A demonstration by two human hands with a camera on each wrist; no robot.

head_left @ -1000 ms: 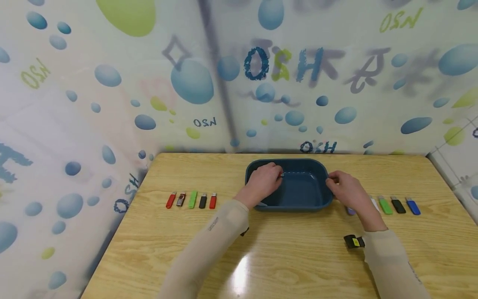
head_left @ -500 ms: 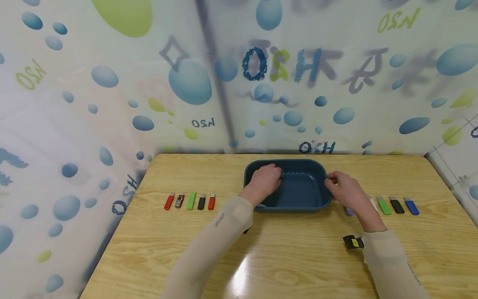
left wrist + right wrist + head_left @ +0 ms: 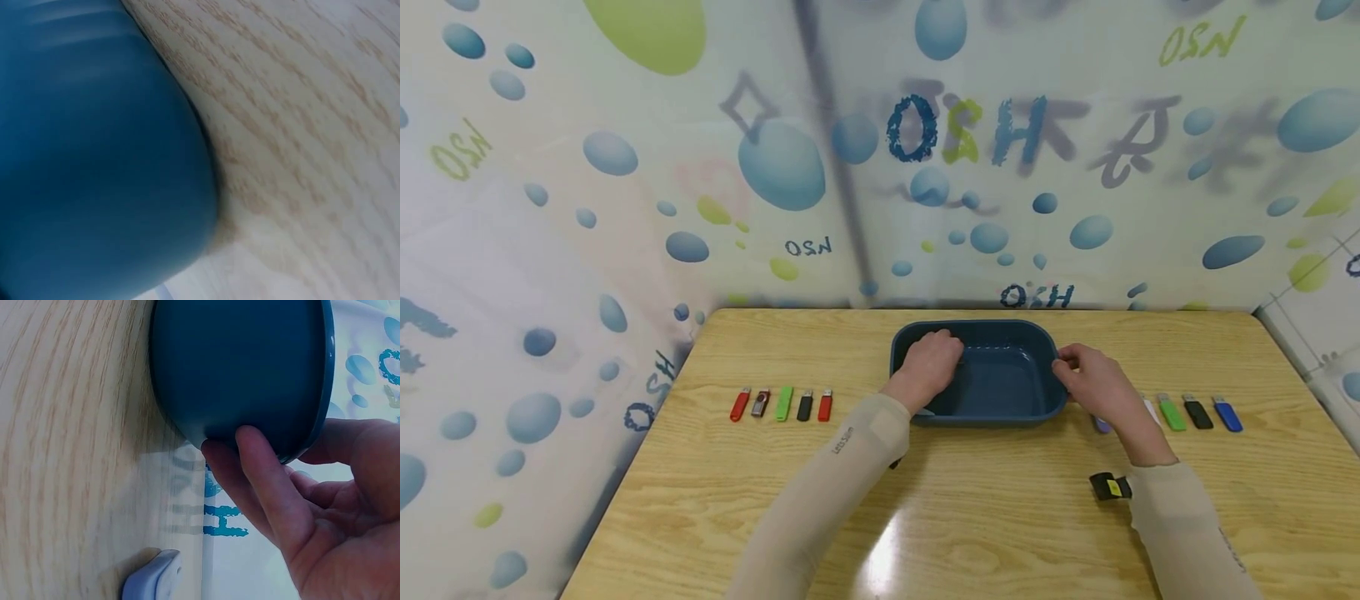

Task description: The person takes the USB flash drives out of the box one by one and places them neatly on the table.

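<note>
A dark blue plastic bin [image 3: 1000, 419] stands on the wooden table near its back edge. My left hand [image 3: 931, 367] reaches down inside the bin's left part with its fingers curled. It hides nearly all of the USB flash drive between the fingertips. Another small pale thing [image 3: 927, 412] shows at the bin's near left corner, too little to identify. At the right end, my right hand [image 3: 1090, 375] pinches the rim. In the right wrist view its fingers [image 3: 256, 450] press the outer wall, and the thumb lies toward the rim. The left wrist view holds only the bin's outer wall [image 3: 106, 156].
Left of the bin lies a row of USB flash drives: red [image 3: 740, 405], brown swivel [image 3: 761, 403], green [image 3: 784, 403], black [image 3: 805, 406] and red [image 3: 825, 405]. Right of it are purple [image 3: 1102, 425], white [image 3: 1151, 411], green [image 3: 1171, 412], black [image 3: 1197, 412] and blue [image 3: 1228, 414]. A patterned wall backs the table.
My left hand has moved slightly lower and back inside the bin. The metal tip of the drive, seen at its fingertips a second ago, is now hidden. My right hand keeps its hold.
</note>
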